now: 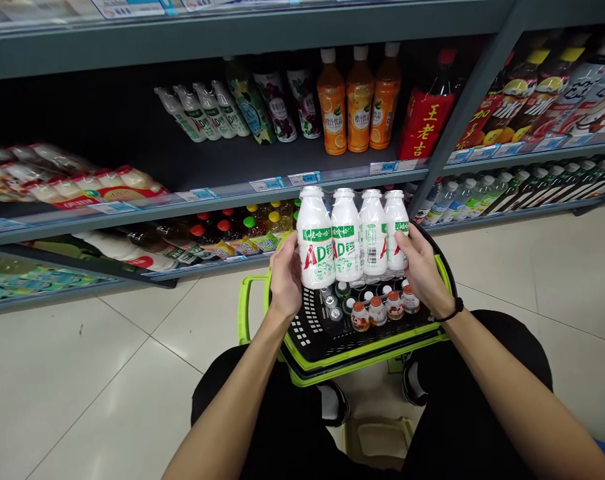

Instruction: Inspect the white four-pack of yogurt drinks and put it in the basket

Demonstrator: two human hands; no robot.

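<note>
Between my two hands is a shrink-wrapped pack of white milk drink bottles (346, 237) with green and red print. My left hand (285, 277) grips its left end, and my right hand (419, 267) clasps the right end with the thumb over the front. The pack is held upright above a black and lime-green shopping basket (307, 333). Inside the basket lie small bottles with orange caps (377, 311) and some dark bottles partly hidden behind the pack. Similar white bottles (207, 110) stand on the shelf beyond.
Orange juice bottles (361, 100) and a red drink pack (427, 117) stand on the middle shelf (282, 160). At its left lies a wrapped row of small bottles (82, 180). More bottles (232, 230) fill the lower shelf. The basket's green handle (243, 310) sticks out left.
</note>
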